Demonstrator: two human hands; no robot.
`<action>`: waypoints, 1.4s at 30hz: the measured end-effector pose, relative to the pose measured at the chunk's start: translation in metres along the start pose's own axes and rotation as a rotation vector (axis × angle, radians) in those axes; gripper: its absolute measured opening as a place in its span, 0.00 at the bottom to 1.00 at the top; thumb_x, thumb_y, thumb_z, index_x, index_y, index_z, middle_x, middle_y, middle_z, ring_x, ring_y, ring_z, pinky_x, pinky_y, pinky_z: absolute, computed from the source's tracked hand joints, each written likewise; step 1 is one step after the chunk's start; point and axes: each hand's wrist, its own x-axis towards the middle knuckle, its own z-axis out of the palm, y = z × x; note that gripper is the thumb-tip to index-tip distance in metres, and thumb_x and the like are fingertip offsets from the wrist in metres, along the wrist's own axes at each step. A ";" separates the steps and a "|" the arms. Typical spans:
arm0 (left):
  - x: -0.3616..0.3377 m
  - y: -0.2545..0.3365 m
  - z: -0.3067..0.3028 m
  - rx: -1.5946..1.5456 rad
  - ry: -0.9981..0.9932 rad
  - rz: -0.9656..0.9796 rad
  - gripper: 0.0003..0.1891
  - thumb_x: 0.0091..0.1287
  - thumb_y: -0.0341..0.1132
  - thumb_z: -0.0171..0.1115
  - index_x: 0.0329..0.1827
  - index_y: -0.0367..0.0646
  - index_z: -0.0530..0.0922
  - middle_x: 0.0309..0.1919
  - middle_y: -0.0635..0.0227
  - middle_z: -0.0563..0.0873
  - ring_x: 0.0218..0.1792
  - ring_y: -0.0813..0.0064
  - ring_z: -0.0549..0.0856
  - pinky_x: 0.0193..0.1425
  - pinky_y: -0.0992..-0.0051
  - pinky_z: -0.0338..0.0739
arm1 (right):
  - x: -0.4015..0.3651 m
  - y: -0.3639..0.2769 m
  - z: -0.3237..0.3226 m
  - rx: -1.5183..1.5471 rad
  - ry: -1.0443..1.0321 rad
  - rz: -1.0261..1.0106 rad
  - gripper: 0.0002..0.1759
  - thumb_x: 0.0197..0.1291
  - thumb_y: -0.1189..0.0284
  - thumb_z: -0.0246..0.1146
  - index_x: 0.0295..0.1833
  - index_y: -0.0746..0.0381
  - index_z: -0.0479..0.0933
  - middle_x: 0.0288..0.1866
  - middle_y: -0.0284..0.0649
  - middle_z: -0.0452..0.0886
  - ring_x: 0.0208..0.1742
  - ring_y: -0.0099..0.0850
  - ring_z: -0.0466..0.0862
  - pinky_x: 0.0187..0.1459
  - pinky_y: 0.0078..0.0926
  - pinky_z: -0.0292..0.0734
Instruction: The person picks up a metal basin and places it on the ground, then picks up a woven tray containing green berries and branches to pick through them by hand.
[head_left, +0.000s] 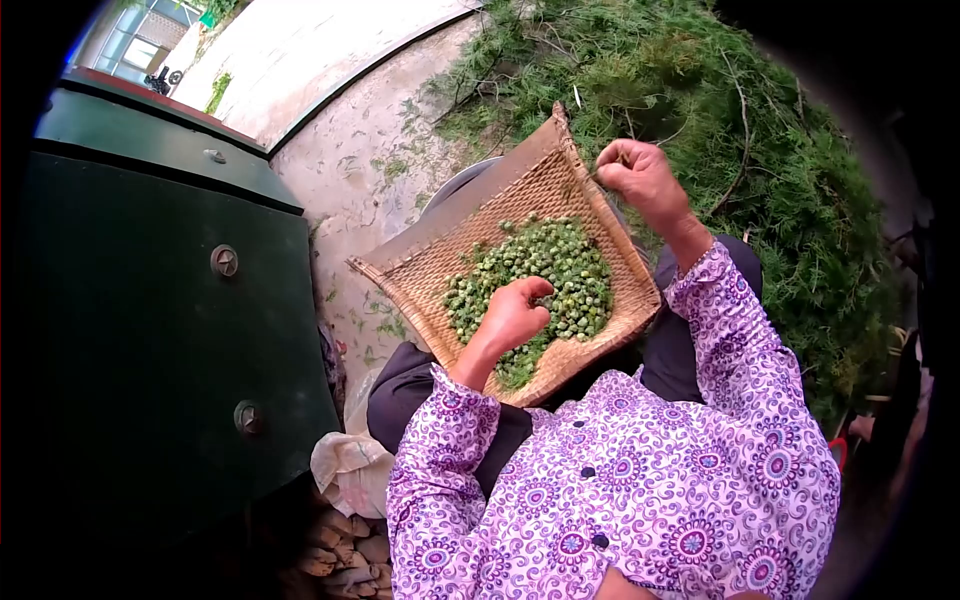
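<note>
A woven winnowing basket (pixel 420 240) rests tilted across my lap, its far end over a round pale-rimmed vessel that it mostly hides. Small green cones (pixel 545 255) lie heaped in it, mixed with bits of green leaf. My left hand (pixel 517 318) is over the near left side of the heap, thumb and fingers curled together; what they pinch is hidden. Past the basket's right edge, my right hand (pixel 640 180) is raised with its fingers closed. A small dark greenish bit shows at those fingertips, too small to name.
A big pile of cut evergreen branches (pixel 800 200) covers the ground to the right. On the left stands a dark green metal door (pixel 170 330) with round studs. A white sack (pixel 350 465) and split firewood (pixel 345 550) lie at lower left. Leaf scraps litter the concrete floor (pixel 350 190).
</note>
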 end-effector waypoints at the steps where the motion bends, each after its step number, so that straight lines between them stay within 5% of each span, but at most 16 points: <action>1: -0.001 0.001 0.000 0.226 -0.027 0.020 0.21 0.49 0.31 0.58 0.48 0.36 0.76 0.43 0.59 0.80 0.44 0.67 0.79 0.49 0.73 0.73 | 0.007 0.010 -0.021 -0.443 0.161 -0.089 0.05 0.49 0.75 0.58 0.33 0.64 0.75 0.21 0.29 0.74 0.22 0.19 0.73 0.23 0.17 0.68; 3: 0.000 0.000 -0.001 0.185 -0.014 -0.024 0.22 0.50 0.34 0.59 0.50 0.37 0.75 0.49 0.54 0.78 0.49 0.64 0.78 0.53 0.71 0.72 | 0.005 0.023 -0.046 -1.125 0.353 -0.246 0.15 0.43 0.73 0.58 0.41 0.58 0.77 0.43 0.46 0.76 0.37 0.41 0.79 0.40 0.39 0.74; 5: 0.000 0.010 -0.012 0.238 0.071 0.031 0.24 0.54 0.38 0.60 0.54 0.37 0.73 0.51 0.53 0.77 0.53 0.60 0.76 0.57 0.68 0.70 | 0.003 0.061 -0.062 -1.390 0.394 -0.186 0.16 0.43 0.74 0.57 0.41 0.58 0.78 0.55 0.48 0.71 0.44 0.44 0.78 0.44 0.41 0.74; 7: 0.000 0.020 -0.025 0.127 0.109 0.040 0.24 0.56 0.37 0.60 0.55 0.37 0.72 0.50 0.55 0.78 0.52 0.64 0.77 0.55 0.69 0.72 | -0.005 0.071 -0.062 -1.384 0.252 -0.083 0.13 0.43 0.74 0.57 0.37 0.60 0.79 0.53 0.49 0.73 0.45 0.45 0.78 0.45 0.42 0.74; 8: 0.000 0.020 -0.030 -0.015 0.128 0.060 0.23 0.57 0.36 0.60 0.55 0.36 0.72 0.48 0.57 0.79 0.49 0.68 0.78 0.53 0.72 0.72 | -0.005 0.071 -0.060 -1.314 0.122 0.064 0.09 0.43 0.74 0.57 0.33 0.62 0.78 0.42 0.49 0.78 0.41 0.44 0.79 0.44 0.41 0.74; 13: -0.011 0.031 -0.067 -0.557 0.265 0.202 0.14 0.61 0.34 0.60 0.47 0.36 0.76 0.35 0.71 0.81 0.35 0.84 0.78 0.40 0.82 0.72 | -0.037 0.086 -0.018 -1.063 -0.097 0.074 0.09 0.43 0.72 0.59 0.30 0.66 0.77 0.28 0.50 0.79 0.32 0.43 0.80 0.40 0.37 0.75; 15: -0.016 0.031 -0.075 -0.632 0.360 0.201 0.11 0.61 0.34 0.59 0.44 0.38 0.77 0.32 0.73 0.81 0.34 0.85 0.78 0.37 0.83 0.72 | -0.054 0.104 -0.003 -1.056 -0.289 0.133 0.11 0.43 0.69 0.62 0.30 0.67 0.76 0.29 0.50 0.79 0.33 0.42 0.80 0.39 0.35 0.75; 18: -0.025 0.034 -0.081 -0.666 0.376 0.194 0.10 0.62 0.34 0.59 0.42 0.39 0.77 0.32 0.72 0.81 0.33 0.83 0.79 0.36 0.83 0.73 | -0.072 0.125 0.012 -1.101 -0.280 0.143 0.12 0.43 0.69 0.64 0.31 0.67 0.76 0.28 0.50 0.79 0.31 0.41 0.81 0.37 0.35 0.75; 20: -0.027 0.029 -0.081 -0.647 0.358 0.211 0.10 0.62 0.34 0.58 0.42 0.39 0.77 0.31 0.72 0.82 0.32 0.83 0.80 0.36 0.82 0.74 | -0.074 0.130 0.022 -0.880 -0.234 0.553 0.13 0.42 0.70 0.66 0.31 0.67 0.76 0.27 0.49 0.79 0.29 0.38 0.81 0.33 0.32 0.76; 25: -0.031 0.024 -0.081 -0.687 0.340 0.204 0.10 0.62 0.35 0.59 0.41 0.39 0.78 0.31 0.72 0.82 0.31 0.83 0.81 0.35 0.82 0.75 | -0.073 0.169 0.017 -0.893 -0.250 0.545 0.10 0.41 0.75 0.66 0.28 0.69 0.75 0.21 0.43 0.78 0.22 0.32 0.80 0.25 0.28 0.74; 31: -0.034 0.025 -0.078 -0.710 0.325 0.208 0.09 0.62 0.35 0.59 0.40 0.39 0.78 0.30 0.72 0.82 0.30 0.83 0.80 0.35 0.83 0.75 | -0.064 0.121 0.029 -0.260 -0.250 0.639 0.03 0.48 0.81 0.60 0.31 0.66 0.73 0.22 0.35 0.76 0.20 0.24 0.78 0.19 0.20 0.72; 39: -0.021 0.018 -0.052 -0.467 0.229 0.167 0.12 0.59 0.35 0.60 0.41 0.36 0.77 0.29 0.72 0.81 0.30 0.85 0.78 0.34 0.84 0.73 | -0.069 0.096 0.029 0.026 -0.304 0.669 0.05 0.52 0.79 0.60 0.36 0.63 0.72 0.26 0.32 0.74 0.25 0.23 0.78 0.26 0.18 0.76; 42: -0.011 0.008 -0.024 -0.358 0.097 0.109 0.18 0.57 0.34 0.63 0.47 0.33 0.74 0.36 0.67 0.81 0.33 0.82 0.78 0.35 0.80 0.74 | -0.068 0.074 0.039 0.377 -0.372 0.592 0.07 0.55 0.78 0.61 0.39 0.63 0.72 0.31 0.33 0.76 0.31 0.23 0.80 0.33 0.18 0.77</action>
